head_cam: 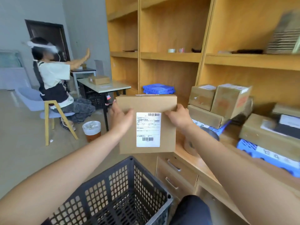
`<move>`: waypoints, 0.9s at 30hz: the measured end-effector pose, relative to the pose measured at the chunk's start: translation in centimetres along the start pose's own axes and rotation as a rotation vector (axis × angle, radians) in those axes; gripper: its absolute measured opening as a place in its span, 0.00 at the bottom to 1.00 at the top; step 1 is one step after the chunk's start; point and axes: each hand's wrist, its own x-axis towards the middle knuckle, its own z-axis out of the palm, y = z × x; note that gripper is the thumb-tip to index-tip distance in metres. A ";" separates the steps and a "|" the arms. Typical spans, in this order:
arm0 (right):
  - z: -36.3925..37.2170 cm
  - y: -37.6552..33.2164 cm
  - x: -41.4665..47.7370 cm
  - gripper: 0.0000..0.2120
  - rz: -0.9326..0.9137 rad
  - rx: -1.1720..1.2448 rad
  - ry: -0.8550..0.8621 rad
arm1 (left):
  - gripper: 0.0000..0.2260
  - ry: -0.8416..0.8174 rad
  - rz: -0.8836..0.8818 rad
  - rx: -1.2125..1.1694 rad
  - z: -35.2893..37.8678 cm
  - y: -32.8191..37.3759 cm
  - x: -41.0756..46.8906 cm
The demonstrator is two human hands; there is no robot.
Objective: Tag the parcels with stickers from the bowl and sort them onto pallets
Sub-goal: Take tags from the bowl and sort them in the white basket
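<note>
While the parcel (167, 135) is held up in mid-air at chest height, its labelled face is turned to the camera, above the far corner of a black perforated crate (123, 189) and just left of the wooden counter (203, 166). A white shipping label (148, 129) sits centred on the cardboard. Left hand (121, 118) grips the parcel's left edge: the thumb lies flat on the front face, its tip close to the label's upper left corner; the other fingers go behind the box and are hidden. Right hand (178, 116) grips the right edge in the same way, thumb on the front near the label's upper right corner, remaining fingers curled round the edge, their spread cannot be told. Behind the parcel a blue pallet (159, 88) lies in the lower shelf bay. To the right, stacked boxes (230, 101) rest on the counter. Far left, a seated person (53, 82) faces a desk.
</note>
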 end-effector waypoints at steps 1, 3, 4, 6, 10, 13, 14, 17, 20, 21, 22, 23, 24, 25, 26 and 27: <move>-2.0 -0.2 0.3 0.24 -0.023 0.002 0.042 | 0.31 -0.016 0.026 -0.028 1.1 1.5 0.3; -5.7 -0.5 0.4 0.23 -0.032 -0.020 0.117 | 0.32 -0.048 0.070 -0.061 3.1 4.2 0.6; -8.2 -0.4 0.4 0.24 -0.021 -0.033 0.168 | 0.32 -0.087 0.102 -0.095 4.6 6.0 0.5; -12.1 -0.2 0.2 0.27 0.004 -0.078 0.246 | 0.30 -0.179 0.143 -0.157 7.1 8.9 0.4; -19.7 1.1 -1.3 0.29 0.071 -0.161 0.410 | 0.38 -0.338 0.194 -0.269 13.1 14.5 -1.1; -25.5 3.4 -3.3 0.28 0.167 -0.209 0.550 | 0.33 -0.448 0.241 -0.300 18.5 18.5 -3.8; -27.4 4.4 -4.3 0.29 0.206 -0.218 0.593 | 0.31 -0.476 0.265 -0.302 20.3 19.7 -5.2; -31.2 7.0 -7.3 0.32 0.313 -0.230 0.677 | 0.26 -0.579 0.318 -0.318 24.5 21.9 -9.0; -33.9 9.9 -10.3 0.35 0.429 -0.260 0.723 | 0.25 -0.734 0.362 -0.305 28.0 22.8 -12.8; -34.6 11.0 -11.2 0.36 0.461 -0.268 0.736 | 0.26 -0.780 0.367 -0.281 29.3 22.7 -13.8; -35.1 12.1 -12.0 0.37 0.502 -0.271 0.740 | 0.28 -0.824 0.373 -0.246 30.1 22.7 -14.8; -35.5 13.2 -12.6 0.38 0.543 -0.275 0.735 | 0.30 -0.866 0.362 -0.201 30.8 22.6 -15.7; -35.7 14.4 -13.2 0.38 0.593 -0.278 0.726 | 0.29 -0.901 0.360 -0.167 31.8 22.1 -16.4; -35.9 15.5 -13.5 0.37 0.627 -0.281 0.710 | 0.28 -0.937 0.351 -0.126 32.3 21.6 -17.2; -35.9 16.7 -13.9 0.35 0.671 -0.284 0.685 | 0.28 -0.976 0.338 -0.094 33.0 21.0 -17.9; -35.8 18.0 -14.0 0.34 0.697 -0.286 0.661 | 0.28 -1.014 0.315 -0.061 33.4 20.4 -18.4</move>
